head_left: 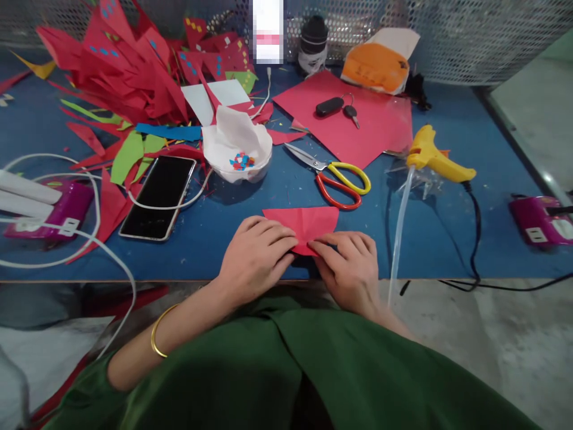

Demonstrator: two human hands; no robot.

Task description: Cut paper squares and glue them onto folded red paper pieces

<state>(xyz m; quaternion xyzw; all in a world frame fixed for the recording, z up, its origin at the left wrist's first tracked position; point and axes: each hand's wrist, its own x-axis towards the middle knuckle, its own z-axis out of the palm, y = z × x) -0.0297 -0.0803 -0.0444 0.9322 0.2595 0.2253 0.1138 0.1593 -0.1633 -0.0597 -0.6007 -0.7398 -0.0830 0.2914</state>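
Note:
A folded piece of red paper [308, 222] lies at the front edge of the blue table, with creases down its middle. My left hand [262, 254] grips its left side, fingers bent over it and thumb below. On the right side, my right hand [349, 263] pinches the lower edge between thumb and fingers. Just beyond the paper are scissors [324, 167] with one red and one yellow handle, blades apart. A white paper-lined bowl [215, 161] behind my left hand holds small blue, red and white paper bits.
Red cut paper [129, 77] is heaped at back left. A phone [159, 200] lies under a white cable. Keys [351, 112] rest on a red sheet [371, 140]. At right stand a yellow glue gun [441, 161] and a purple power socket box [539, 221]; another purple box [80, 203] is left.

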